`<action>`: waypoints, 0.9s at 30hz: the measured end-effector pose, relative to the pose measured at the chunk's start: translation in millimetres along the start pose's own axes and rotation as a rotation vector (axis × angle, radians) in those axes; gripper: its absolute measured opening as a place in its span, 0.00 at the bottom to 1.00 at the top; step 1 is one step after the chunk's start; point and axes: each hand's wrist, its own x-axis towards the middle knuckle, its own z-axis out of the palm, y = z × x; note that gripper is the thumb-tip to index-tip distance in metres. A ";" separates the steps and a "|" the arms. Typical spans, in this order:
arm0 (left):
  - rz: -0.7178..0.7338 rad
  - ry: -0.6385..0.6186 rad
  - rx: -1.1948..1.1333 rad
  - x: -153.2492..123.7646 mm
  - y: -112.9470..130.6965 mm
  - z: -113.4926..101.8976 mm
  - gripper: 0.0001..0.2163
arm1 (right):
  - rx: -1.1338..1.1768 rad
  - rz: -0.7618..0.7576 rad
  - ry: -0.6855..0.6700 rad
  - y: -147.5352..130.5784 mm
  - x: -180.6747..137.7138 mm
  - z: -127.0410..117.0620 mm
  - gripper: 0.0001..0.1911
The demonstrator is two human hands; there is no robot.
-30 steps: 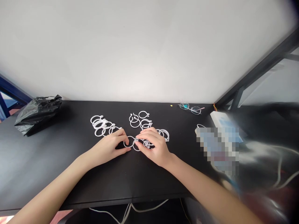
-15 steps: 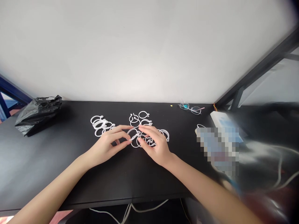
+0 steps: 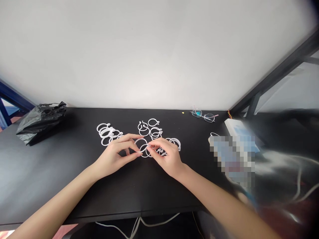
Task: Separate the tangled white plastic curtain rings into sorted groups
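Note:
Between my hands is a white plastic ring [image 3: 141,139] with a small clasp, held a little above the black table. My left hand [image 3: 118,152] has its thumb and fingers at the ring's left and lower edge. At the clasp on its right side, the thumb and fingertips of my right hand [image 3: 168,153] pinch the ring. Beneath and behind lie more white rings [image 3: 152,119], partly covered by my right hand. A separate overlapping heap of white rings [image 3: 106,132] lies just beyond my left hand.
A crumpled black plastic bag [image 3: 41,122] sits at the table's left. Eyeglasses [image 3: 209,118] lie at the back right, near a white box [image 3: 236,127] and a pixelated object. White cables [image 3: 134,229] hang below the front edge of the black table [image 3: 119,196].
My right fingers have closed from a looser, spread position onto the ring's clasp. My left hand has stayed nearly in place, and the rings on the table have not moved.

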 end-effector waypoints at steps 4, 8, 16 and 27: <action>-0.034 0.011 -0.001 0.2 0.7 -0.7 0.05 | 0.017 -0.033 0.002 0.6 -0.2 0.8 0.04; -0.047 0.031 -0.055 -0.7 -2.0 -0.4 0.07 | 0.029 -0.046 0.004 0.8 -0.6 1.5 0.05; -0.073 0.054 -0.108 -2.5 -4.7 0.2 0.11 | 0.091 0.011 -0.010 -2.7 0.0 1.1 0.03; -0.129 0.021 -0.170 1.2 -3.4 1.0 0.19 | 0.122 0.039 -0.012 -3.5 -0.4 -0.9 0.02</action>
